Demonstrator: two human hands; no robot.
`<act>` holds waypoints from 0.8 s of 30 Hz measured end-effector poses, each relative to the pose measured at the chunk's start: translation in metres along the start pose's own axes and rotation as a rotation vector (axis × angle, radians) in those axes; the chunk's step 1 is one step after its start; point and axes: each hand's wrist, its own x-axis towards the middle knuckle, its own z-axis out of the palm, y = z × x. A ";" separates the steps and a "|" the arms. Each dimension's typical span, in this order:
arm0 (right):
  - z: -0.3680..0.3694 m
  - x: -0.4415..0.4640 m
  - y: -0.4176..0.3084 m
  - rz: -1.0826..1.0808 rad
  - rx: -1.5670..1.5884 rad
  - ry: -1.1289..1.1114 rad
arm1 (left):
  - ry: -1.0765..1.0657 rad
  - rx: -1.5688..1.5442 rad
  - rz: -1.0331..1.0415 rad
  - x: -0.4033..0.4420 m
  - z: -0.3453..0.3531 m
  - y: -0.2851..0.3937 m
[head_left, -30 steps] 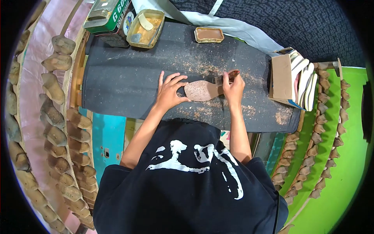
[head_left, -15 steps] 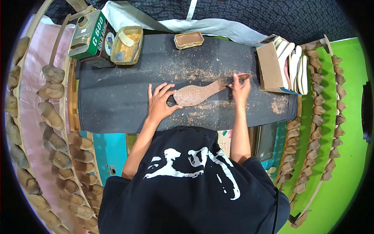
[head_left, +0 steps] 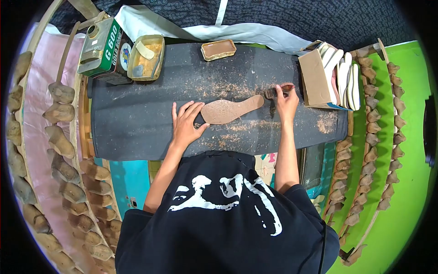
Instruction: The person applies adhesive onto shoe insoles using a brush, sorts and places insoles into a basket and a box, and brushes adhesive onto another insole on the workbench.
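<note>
A brown sole-shaped piece (head_left: 228, 111) lies flat on the dark cloth of the table (head_left: 132, 130), its wide end to the left and its narrow end to the right. My left hand (head_left: 186, 122) rests on the cloth with fingers apart, thumb and fingertips at the edge of the wide end. My right hand (head_left: 286, 104) is closed round a tool with a reddish-brown handle (head_left: 287, 86). The tool's dark, flat end is just right of the sole's narrow end, apart from it. Brown shavings lie around the sole.
At the back left stand a green can (head_left: 102, 50) and a tray (head_left: 146, 75) with a pale scraper. A small brown block-like dish (head_left: 218, 49) sits at the back. A cardboard box (head_left: 315, 80) holds pale soles at the right. Racks of shoe lasts (head_left: 59, 112) flank the table.
The camera view has shifted. My right hand and the tool have moved right, off the sole's narrow end. My left hand remains at the wide end.
</note>
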 end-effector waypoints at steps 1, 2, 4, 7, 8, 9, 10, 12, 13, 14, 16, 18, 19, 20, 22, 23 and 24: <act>0.002 -0.001 -0.008 0.125 0.234 0.003 | 0.000 0.002 -0.005 0.001 -0.002 0.002; 0.009 -0.006 -0.016 0.251 0.466 0.010 | -0.003 0.001 -0.006 0.002 -0.003 0.005; 0.019 -0.026 -0.055 0.220 0.489 -0.082 | -0.008 0.002 -0.023 0.003 -0.002 0.009; 0.041 -0.060 -0.068 0.289 0.612 -0.281 | -0.012 0.016 -0.024 0.004 0.004 0.007; 0.052 -0.069 -0.060 0.311 0.648 -0.297 | -0.008 0.030 -0.031 0.002 0.006 0.004; 0.057 -0.073 -0.049 0.279 0.642 -0.280 | 0.009 0.023 -0.034 0.002 0.006 0.004; 0.053 -0.071 -0.044 0.375 0.635 -0.261 | 0.020 0.019 -0.027 0.000 0.007 0.003; 0.037 -0.060 -0.029 0.348 0.571 -0.178 | 0.041 0.012 -0.010 0.000 0.007 0.000; 0.030 -0.051 -0.014 0.312 0.509 -0.152 | 0.050 0.002 -0.007 0.001 0.005 0.002; 0.019 -0.043 -0.020 0.311 0.448 -0.072 | 0.047 0.007 -0.014 -0.002 0.003 0.001; 0.003 -0.026 -0.017 0.044 0.046 0.054 | 0.042 0.006 -0.011 0.000 0.006 0.001; -0.002 -0.018 -0.026 -0.010 0.026 0.063 | 0.033 0.016 -0.018 0.000 0.007 0.001; -0.004 -0.017 -0.036 -0.036 0.016 0.067 | 0.028 0.021 -0.023 0.000 0.007 0.001; 0.000 -0.023 -0.048 0.003 0.134 0.045 | 0.031 0.023 -0.022 0.000 0.007 0.001; 0.014 -0.033 -0.050 -0.042 0.155 -0.050 | 0.034 0.027 -0.020 0.000 0.007 0.001; 0.022 -0.037 -0.050 -0.025 0.161 -0.073 | 0.036 0.038 -0.020 0.000 0.008 0.001; 0.027 -0.038 -0.050 -0.009 0.167 -0.096 | 0.039 0.035 -0.018 0.000 0.009 0.000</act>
